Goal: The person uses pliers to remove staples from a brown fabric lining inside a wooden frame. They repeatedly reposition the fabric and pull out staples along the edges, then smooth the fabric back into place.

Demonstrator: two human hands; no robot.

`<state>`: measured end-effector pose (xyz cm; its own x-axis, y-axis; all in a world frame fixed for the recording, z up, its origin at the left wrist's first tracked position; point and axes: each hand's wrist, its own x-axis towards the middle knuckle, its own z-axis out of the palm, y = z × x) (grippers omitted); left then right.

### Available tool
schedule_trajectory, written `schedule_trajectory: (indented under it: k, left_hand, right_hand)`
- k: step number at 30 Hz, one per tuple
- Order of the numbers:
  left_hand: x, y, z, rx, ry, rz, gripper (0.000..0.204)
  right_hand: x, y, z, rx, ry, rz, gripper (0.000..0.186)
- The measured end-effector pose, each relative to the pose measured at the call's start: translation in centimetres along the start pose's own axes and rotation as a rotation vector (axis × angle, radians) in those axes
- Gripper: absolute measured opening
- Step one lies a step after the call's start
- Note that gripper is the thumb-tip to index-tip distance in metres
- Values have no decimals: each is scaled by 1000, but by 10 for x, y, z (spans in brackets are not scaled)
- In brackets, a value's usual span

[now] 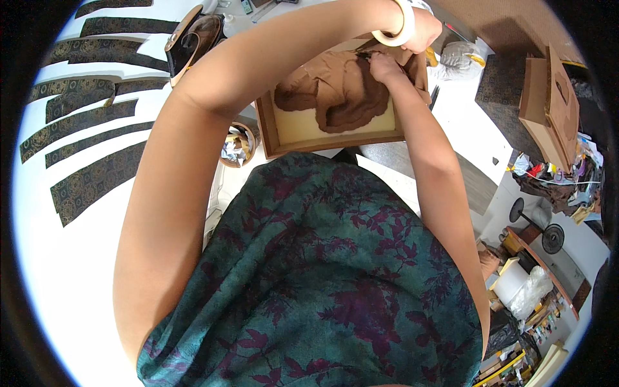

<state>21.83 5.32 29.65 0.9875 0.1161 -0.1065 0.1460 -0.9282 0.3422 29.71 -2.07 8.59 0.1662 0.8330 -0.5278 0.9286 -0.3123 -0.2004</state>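
My left arm crosses over the top of the view, a cream bangle [406, 22] round its wrist. Its hand, my left hand [422, 31], is closed above the far right corner of a shallow cardboard box [335, 149]; whatever its fingers hold is hidden. My right hand [385, 68] is closed inside the box, just below the left one. A small dark thing shows at its fingertips, too small to name. Beneath it lies a crumpled sheet of brown material [348, 90], light in the middle and darker along its edges. The box's pale yellow bottom [296, 126] shows on the near side.
Several dark patterned strips [97, 174] lie on the white surface at left. A dark, tan-edged bag-like thing [193, 42] stands beside my left arm. Near the box is a round bin [238, 145] of scraps. An opened carton [548, 109] and clutter line the right.
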Motion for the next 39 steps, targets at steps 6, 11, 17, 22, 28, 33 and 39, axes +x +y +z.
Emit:
schedule_trajectory:
  k: [6, 11, 17, 22, 28, 33, 39]
  left_hand:
    - [-3, 3, -10, 25, -2, 5, 18]
    - [-5, 2, -12, 14, -21, -19, 18]
    - [-11, 6, -18, 16, -20, -47, 19]
    - [0, 13, -15, -18, -25, -14, 20]
    - [-6, 16, -17, -99, -24, -56, 23]
    - [-4, 14, -14, -67, -12, -37, 23]
    - [1, 9, -14, -69, -46, -5, 21]
  right_hand:
    - [12, 12, 8, -138, 44, -90, 34]
    - [15, 6, -2, -122, -35, -130, 35]
    - [6, -8, -7, -37, 20, -128, 35]
    - [14, 11, 5, -52, 40, -119, 33]
    - [18, 11, 8, -18, -17, -131, 33]
    - [14, 7, 6, 17, -29, -77, 34]
    - [21, 11, 14, 47, -33, -101, 36]
